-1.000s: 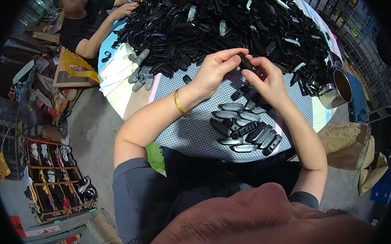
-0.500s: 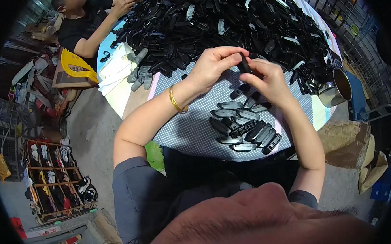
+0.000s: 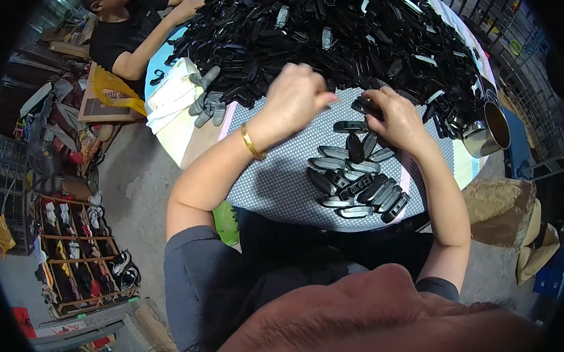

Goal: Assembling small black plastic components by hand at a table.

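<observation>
My left hand (image 3: 294, 95), above a gold bracelet, hovers at the near edge of a big pile of black plastic pieces (image 3: 314, 56). Its fingers curl away from view and are smeared, so what they hold is hidden. My right hand (image 3: 395, 118) has its fingers and thumb closed around a small black plastic piece (image 3: 364, 106) low over the table. Nearer to me lies a loose group of long, rounded black-and-grey plastic pieces (image 3: 357, 210). One dark oval piece (image 3: 355, 148) lies at that group's far side.
A dotted grey cloth (image 3: 275, 191) covers the round table's near part. Grey gloves (image 3: 207, 105) and white cloth (image 3: 173, 100) lie left; a metal pot (image 3: 487, 130) stands right. Across at left, a person (image 3: 126, 37) reaches into the pile. A shoe rack (image 3: 80, 254) stands on the floor.
My hands have parted: the left moved up over the pile's edge, the right stayed near. The dark piece they held together appears to lie on the near group now.
</observation>
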`<state>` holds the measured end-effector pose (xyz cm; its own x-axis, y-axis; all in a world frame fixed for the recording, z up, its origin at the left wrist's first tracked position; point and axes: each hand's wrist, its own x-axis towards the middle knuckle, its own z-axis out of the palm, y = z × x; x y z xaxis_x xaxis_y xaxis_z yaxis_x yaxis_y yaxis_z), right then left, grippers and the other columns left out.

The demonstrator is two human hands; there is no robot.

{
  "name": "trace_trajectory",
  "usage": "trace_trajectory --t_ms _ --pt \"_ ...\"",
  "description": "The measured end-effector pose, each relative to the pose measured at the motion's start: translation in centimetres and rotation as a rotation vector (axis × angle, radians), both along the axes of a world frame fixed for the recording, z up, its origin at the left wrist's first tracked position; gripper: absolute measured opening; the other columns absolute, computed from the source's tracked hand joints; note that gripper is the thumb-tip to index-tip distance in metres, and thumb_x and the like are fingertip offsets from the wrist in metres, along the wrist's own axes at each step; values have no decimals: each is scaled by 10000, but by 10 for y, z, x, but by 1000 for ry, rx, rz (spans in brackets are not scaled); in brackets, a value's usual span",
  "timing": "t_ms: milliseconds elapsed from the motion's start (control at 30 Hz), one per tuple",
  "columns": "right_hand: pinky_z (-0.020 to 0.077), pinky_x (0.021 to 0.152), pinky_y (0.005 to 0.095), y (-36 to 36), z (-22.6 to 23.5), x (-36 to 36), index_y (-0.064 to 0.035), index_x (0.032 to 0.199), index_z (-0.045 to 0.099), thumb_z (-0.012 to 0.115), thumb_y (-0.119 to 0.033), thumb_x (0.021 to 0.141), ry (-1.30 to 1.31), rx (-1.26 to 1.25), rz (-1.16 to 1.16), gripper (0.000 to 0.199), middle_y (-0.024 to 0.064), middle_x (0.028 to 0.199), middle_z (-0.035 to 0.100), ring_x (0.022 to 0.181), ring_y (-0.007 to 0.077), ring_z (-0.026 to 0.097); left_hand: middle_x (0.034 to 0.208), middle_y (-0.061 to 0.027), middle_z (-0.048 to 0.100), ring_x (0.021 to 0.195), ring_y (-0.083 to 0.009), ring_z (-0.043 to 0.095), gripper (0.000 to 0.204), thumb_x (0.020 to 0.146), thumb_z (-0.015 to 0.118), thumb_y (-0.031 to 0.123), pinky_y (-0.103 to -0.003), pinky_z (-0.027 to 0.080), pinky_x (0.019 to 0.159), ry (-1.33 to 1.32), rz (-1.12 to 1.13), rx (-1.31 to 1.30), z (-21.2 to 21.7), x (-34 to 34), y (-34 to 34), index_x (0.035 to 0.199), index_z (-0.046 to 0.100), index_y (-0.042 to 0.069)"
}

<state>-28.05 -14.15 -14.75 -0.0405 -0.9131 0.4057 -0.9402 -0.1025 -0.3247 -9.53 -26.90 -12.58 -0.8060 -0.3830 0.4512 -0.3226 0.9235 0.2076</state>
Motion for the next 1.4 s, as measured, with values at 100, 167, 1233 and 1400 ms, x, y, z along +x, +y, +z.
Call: trace_trajectory --t_ms 100,167,1233,1400 --pt "475 681 379 -1 -1 -3 -1 952 593 639 -101 677 -18 53 13 296 143 825 555 766 309 581 739 -143 604 755 -311 585 369 747 675 353 -385 461 693 -113 169 37 4 1 -9 830 620 -2" --pt "476 677 363 -2 0 -6 6 954 582 632 -88 669 -15 87 31 304 148 823 549 751 299 583 745 -161 606 749 -327 596 408 744 677 374 -394 468 675 -213 221 145 2 -1 -7 863 602 -10" --pt "449 615 189 -11 -6 29 -5 853 565 755 -73 693 -483 -426 64 257 22 915 574 723 66 543 1065 -111 618 975 -150 584 323 858 564 31 -262 467 873 469 -246 1290 -12 -20 18 1174 536 -30" --pt "450 609 222 -4 9 28 18 980 600 726 -154 744 -781 60 70 318 44 815 616 690 82 548 1057 -122 617 969 -172 588 274 875 541 42 -279 474 870 556 -452 1504 -14 -18 10 1139 558 -28"
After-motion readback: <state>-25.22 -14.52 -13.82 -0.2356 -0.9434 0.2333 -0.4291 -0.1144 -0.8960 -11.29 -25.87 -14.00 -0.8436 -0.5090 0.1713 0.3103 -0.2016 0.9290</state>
